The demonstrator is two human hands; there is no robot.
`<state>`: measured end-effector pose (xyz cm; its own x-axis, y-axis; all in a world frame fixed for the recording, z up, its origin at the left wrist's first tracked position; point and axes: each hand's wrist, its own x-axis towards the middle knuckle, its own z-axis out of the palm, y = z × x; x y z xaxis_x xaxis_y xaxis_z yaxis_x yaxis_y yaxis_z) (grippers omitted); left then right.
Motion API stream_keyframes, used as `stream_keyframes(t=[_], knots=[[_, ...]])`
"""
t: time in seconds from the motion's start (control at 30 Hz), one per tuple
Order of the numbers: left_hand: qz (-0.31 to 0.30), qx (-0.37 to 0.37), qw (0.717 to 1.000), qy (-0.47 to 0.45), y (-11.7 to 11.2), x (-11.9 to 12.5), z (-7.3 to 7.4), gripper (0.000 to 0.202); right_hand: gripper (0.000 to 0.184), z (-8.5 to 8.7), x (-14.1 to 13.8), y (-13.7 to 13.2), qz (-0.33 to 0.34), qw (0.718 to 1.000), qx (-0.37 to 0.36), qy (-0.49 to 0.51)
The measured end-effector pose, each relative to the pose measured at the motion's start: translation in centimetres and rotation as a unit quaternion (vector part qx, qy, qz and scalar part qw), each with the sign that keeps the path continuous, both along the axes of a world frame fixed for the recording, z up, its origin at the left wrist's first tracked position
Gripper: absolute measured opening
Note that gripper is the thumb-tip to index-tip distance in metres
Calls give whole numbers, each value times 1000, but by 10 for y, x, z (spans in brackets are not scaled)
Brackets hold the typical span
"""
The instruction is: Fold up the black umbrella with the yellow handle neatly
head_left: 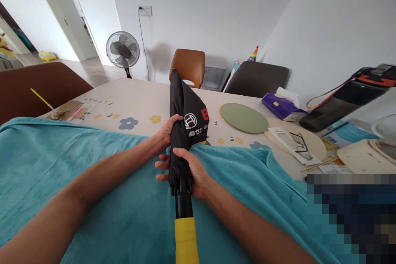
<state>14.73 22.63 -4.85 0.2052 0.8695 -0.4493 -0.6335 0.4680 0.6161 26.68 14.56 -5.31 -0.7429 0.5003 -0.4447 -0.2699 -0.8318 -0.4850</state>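
A folded black umbrella [185, 115] with a white logo and a yellow handle [186, 239] stands tilted away from me over a teal blanket [77, 165]. My left hand [167, 132] is wrapped around the canopy at mid-height. Lower down, near the black shaft collar, my right hand [193, 171] is closed around the gathered fabric, fingers showing on the left side.
The table [148, 99] has a flower-print cloth. On it lie a green round mat [243, 118], glasses on paper [298, 142], a purple tissue pack [283, 107] and a black bag [346, 99]. Chairs [188, 66] and a fan [123, 51] stand beyond.
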Motion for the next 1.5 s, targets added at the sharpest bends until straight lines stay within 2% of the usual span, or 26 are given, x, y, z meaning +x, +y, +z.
stream_keyframes(t=[0.13, 0.23, 0.4, 0.5, 0.57, 0.6, 0.67, 0.8, 0.87, 0.9, 0.93, 1.0, 1.07, 1.13, 1.2, 1.27, 1.37, 1.43, 1.5], knots=[[11, -34, 998, 47, 5, -3, -11, 28, 15, -1, 1, 2, -3, 1000, 4, -22], [23, -57, 995, 76, 12, -7, -18, 25, 16, -2, 1, 9, 7, 999, -7, -38], [16, -63, 993, 96, 18, -9, -19, 19, 16, -10, 0, 19, 23, 999, -13, -22], [-9, -50, 992, 118, 21, -11, -21, 20, 15, -15, 0, 22, 33, 999, -8, 1], [-10, -11, 983, 180, 23, -16, -22, 22, 14, -18, 0, 23, 34, 999, -4, 13], [3, 15, 969, 245, 24, -21, -21, 24, 14, -20, 0, 23, 33, 999, -3, 18], [51, 55, 920, 385, 25, -34, -18, 28, 15, -22, 0, 24, 35, 999, -3, 21], [180, 143, 788, 572, 18, -57, 0, 28, 16, -21, 0, 23, 49, 999, -6, 12], [201, 224, 712, 635, 13, -55, 10, 24, 18, -19, -1, 22, 48, 999, -9, 4], [187, 268, 686, 650, 12, -49, 15, 21, 19, -19, -2, 22, 44, 999, -8, 0], [158, 311, 673, 652, 11, -40, 19, 18, 19, -18, -2, 21, 41, 999, -6, -2], [75, 397, 651, 642, 14, -15, 25, 17, 19, -17, -2, 20, 35, 999, 0, -5], [-27, 468, 610, 639, 22, 12, 30, 22, 18, -16, -2, 18, 27, 1000, 12, 4], [-124, 501, 566, 643, 32, 36, 31, 26, 17, -15, 0, 16, 18, 999, 25, 17], [-194, 508, 533, 648, 42, 56, 31, 28, 16, -14, 1, 14, 8, 999, 38, 25], [-239, 496, 525, 649, 50, 69, 28, 30, 16, -15, 2, 13, 5, 999, 48, 26], [-286, 466, 547, 634, 58, 79, 25, 28, 17, -18, 1, 14, 8, 998, 55, 33], [-297, 462, 556, 624, 59, 81, 26, 28, 16, -18, 0, 14, 6, 998, 51, 34], [-294, 474, 544, 627, 58, 80, 30, 28, 16, -16, -1, 13, 7, 998, 48, 28]])
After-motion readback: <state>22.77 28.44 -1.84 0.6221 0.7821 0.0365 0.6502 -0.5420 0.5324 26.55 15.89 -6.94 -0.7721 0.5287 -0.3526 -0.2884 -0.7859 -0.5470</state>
